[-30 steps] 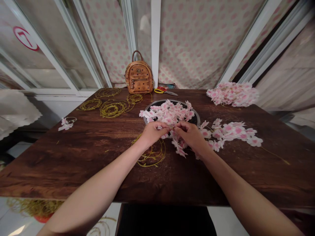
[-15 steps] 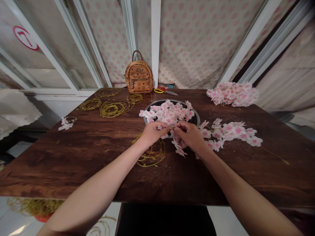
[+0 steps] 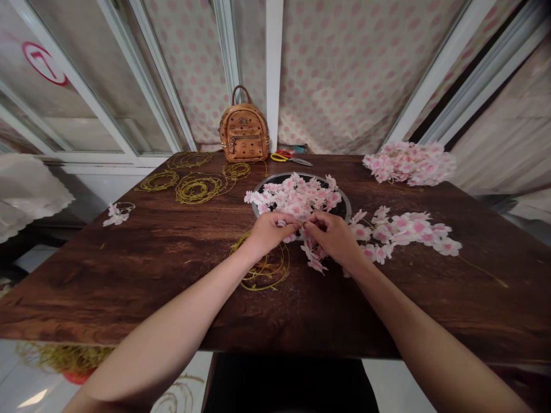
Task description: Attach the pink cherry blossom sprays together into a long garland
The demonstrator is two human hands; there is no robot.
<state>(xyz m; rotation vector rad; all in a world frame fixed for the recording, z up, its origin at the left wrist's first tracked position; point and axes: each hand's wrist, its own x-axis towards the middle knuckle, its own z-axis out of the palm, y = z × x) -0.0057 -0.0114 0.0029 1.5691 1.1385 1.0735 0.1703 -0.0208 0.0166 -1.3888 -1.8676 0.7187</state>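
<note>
My left hand [image 3: 275, 230] and my right hand [image 3: 329, 232] meet at the near edge of a dark round tray [image 3: 348, 213]. Both are closed in a pinch, fingertips almost touching, on what looks like a thin stem between them; the fingers hide most of it. Pink and white artificial blossoms [image 3: 297, 195] are heaped in the tray just beyond my hands. A flower garland [image 3: 413, 229] lies to the right, its blossoms running from beneath my right hand to a bare stem end. Beside my left wrist rests a coiled yellow-green stem [image 3: 269, 275].
More coiled stems [image 3: 200, 188] lie at the back left, near a brown backpack [image 3: 244, 135]. Scissors [image 3: 290, 158] sit beside it. A blossom bundle [image 3: 408, 163] occupies the far right; a small sprig [image 3: 116, 214] is at left. A red container [image 3: 77, 376] of stems stands below the table.
The view has shifted very slightly. Both hands keep nearly the same pinch and place, and nothing else has visibly moved.
</note>
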